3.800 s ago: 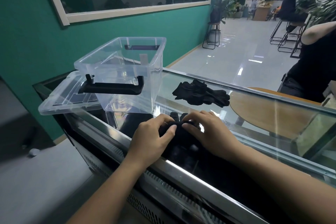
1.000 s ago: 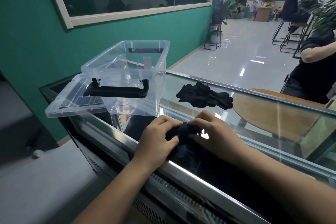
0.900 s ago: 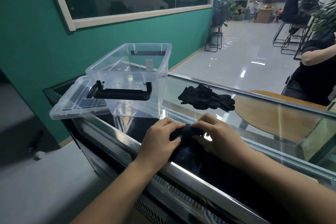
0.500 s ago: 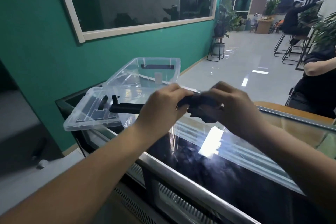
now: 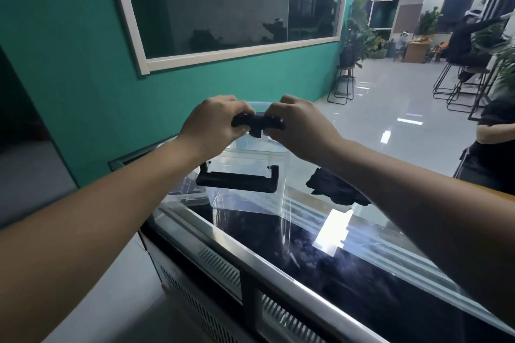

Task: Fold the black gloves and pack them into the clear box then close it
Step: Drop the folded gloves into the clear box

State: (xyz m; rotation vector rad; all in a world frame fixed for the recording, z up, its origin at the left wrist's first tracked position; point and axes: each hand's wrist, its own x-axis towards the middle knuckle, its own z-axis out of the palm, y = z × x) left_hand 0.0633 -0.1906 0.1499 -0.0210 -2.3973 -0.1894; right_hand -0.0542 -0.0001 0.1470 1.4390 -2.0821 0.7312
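folded fabric glove (image 5: 257, 123): black
rectangular plastic storage box (image 5: 252, 175): clear, black handle
loose fabric gloves (image 5: 333, 186): black
painted wall (image 5: 69, 64): teal, white-framed window
glass counter top (image 5: 320, 256): dark, glossy

Teal wall (image 5: 83, 69) with long window (image 5: 223, 5), glass-topped counter (image 5: 348, 253) (reflective), potted plant (image 5: 355, 36) on stool (image 5: 344, 83)

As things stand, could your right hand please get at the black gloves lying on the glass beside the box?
Probably not yet: the right hand shares a grip on the folded glove with the left hand above the clear box. The loose gloves lie uncovered nearby on the glass counter.
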